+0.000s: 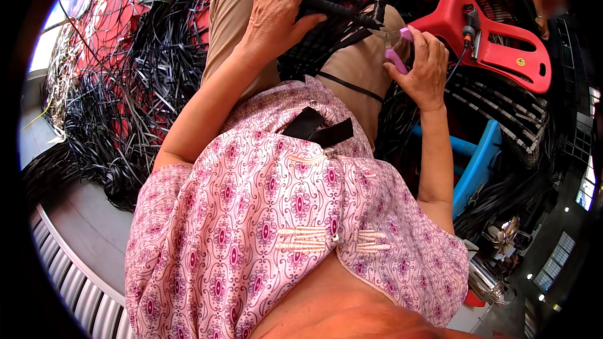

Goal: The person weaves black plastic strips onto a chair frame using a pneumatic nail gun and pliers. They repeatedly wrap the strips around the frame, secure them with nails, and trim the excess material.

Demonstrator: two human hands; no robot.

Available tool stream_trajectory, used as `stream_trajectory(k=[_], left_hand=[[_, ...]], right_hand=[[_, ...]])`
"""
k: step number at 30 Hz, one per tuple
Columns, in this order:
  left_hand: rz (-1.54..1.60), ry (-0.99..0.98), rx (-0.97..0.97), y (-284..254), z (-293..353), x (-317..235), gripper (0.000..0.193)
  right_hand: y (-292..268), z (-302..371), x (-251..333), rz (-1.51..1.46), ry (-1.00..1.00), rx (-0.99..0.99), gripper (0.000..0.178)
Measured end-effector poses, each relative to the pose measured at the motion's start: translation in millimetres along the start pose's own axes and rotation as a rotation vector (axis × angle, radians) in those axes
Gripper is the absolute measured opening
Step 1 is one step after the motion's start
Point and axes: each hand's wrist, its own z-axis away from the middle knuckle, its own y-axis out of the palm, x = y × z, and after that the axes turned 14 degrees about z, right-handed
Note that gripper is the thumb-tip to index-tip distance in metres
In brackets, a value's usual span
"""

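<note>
My right hand (427, 72) grips small pink-handled snips (397, 61), with the handles spread apart. Their metal jaws point left and lie close to the end of a black strip-wrapped bar (342, 12); whether they touch it I cannot tell. This bar belongs to a dark frame in front of my knees. Beside the bar, my left hand (279, 12) has its fingers stretched out and its thumb pointing right toward it. Nothing shows in that hand, though its fingertips lie against a dark background. A thin black strip (352, 86) crosses my right thigh.
Tangled black strips (151, 81) are heaped over red material on the left. A red plastic chair (515, 56) at right carries a black corded tool (468, 28). Below it stands a blue stool (477, 166). Another person's arm (537, 6) shows at far right.
</note>
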Motion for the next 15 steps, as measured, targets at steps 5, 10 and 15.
stream_trajectory(k=[5, 10, 15], left_hand=[[-0.002, -0.001, 0.032, -1, -1, 2, 0.057], [0.01, -0.023, 0.019, 1, 1, 2, 0.054], [0.0, -0.001, -0.001, 2, 2, 1, 0.05]], right_hand=[[1, -5, -3, 0.149, -0.06, -0.072, 0.088], [-6, -8, 0, 0.29, -0.078, -0.006, 0.083], [5, -4, -3, 0.364, -0.103, -0.048, 0.072]])
